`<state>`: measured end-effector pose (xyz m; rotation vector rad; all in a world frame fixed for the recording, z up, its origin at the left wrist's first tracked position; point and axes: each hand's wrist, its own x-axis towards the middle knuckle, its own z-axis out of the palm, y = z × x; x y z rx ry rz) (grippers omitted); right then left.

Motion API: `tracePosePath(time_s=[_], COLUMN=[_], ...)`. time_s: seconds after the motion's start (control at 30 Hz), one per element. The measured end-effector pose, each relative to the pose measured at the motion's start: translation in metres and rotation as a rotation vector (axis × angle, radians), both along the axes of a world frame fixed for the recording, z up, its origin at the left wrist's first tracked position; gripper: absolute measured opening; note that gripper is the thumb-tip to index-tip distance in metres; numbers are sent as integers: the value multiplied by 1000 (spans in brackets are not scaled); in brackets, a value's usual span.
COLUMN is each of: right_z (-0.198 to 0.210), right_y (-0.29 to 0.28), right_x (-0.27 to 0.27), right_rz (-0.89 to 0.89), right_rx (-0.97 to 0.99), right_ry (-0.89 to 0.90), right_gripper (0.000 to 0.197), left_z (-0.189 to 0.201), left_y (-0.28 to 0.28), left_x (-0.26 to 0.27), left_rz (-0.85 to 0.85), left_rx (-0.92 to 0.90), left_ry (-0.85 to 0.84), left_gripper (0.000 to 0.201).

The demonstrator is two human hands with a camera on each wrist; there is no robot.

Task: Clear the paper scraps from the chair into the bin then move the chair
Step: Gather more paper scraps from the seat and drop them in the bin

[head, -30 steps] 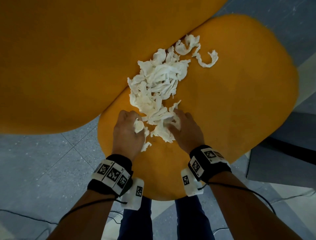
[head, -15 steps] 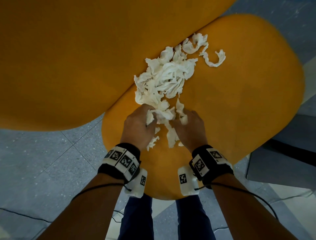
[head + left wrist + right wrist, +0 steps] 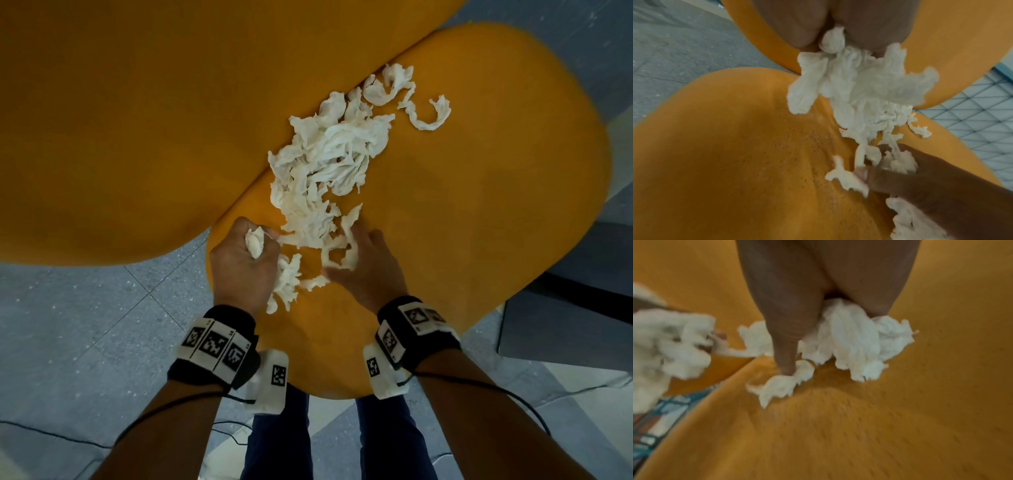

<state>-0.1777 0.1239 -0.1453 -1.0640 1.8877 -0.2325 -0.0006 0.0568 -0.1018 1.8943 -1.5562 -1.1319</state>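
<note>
A heap of white paper scraps (image 3: 329, 168) lies on the orange chair seat (image 3: 479, 222), against the backrest (image 3: 137, 120). My left hand (image 3: 243, 263) grips a wad of scraps (image 3: 849, 78) at the near left end of the heap, with shreds hanging from its fist. Close to its right, my right hand (image 3: 363, 270) curls its fingers round a clump of scraps (image 3: 849, 337) on the seat. A curled strip (image 3: 428, 113) lies apart at the far right of the heap. No bin is recognisable in any view.
Grey tiled floor (image 3: 68, 325) surrounds the chair. A dark grey box-like object (image 3: 565, 308) stands on the floor at the right, beside the seat. Thin black cables (image 3: 51, 435) trail across the floor near my legs (image 3: 274, 445).
Both hands have pulled back toward the seat's near edge with scraps in them. The left hand has closed into a fist round a wad; the heap's near end is stretched out.
</note>
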Motion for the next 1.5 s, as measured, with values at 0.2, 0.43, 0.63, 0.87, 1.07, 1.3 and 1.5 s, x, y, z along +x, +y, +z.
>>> tracePosePath(time_s=[0.2,0.43,0.63,0.87,1.07,1.3,1.5], right_z=[-5,-6,-4,1,0,-1,10], right_y=[10,23,27,31,29,22,29], right_x=[9,-8,-16,-15,5,4,-17], right_rz=[-17,-73,-239,-306,8,-51,-236], right_rx=[11,-156,-263,-144,-21,-134,-272], right_ry=[105,130,47,-56,144,87,32], right_gripper=[39,26,18,42,56,22,12], left_z=[5,-3,-23,-7,10,12,19], left_y=[15,28,9,-5,3,16,23], left_x=[-11,-28,-34,-30,-20,-16,-22], left_rz=[-193,-405,-492,-316,-181,-125,-24], left_rx=[66,43,-25,-215,-232,-215,-60], left_ry=[-31,-189,-330,-178,-127,-72,-11], left_gripper=[18,44,39,28,25,25,21])
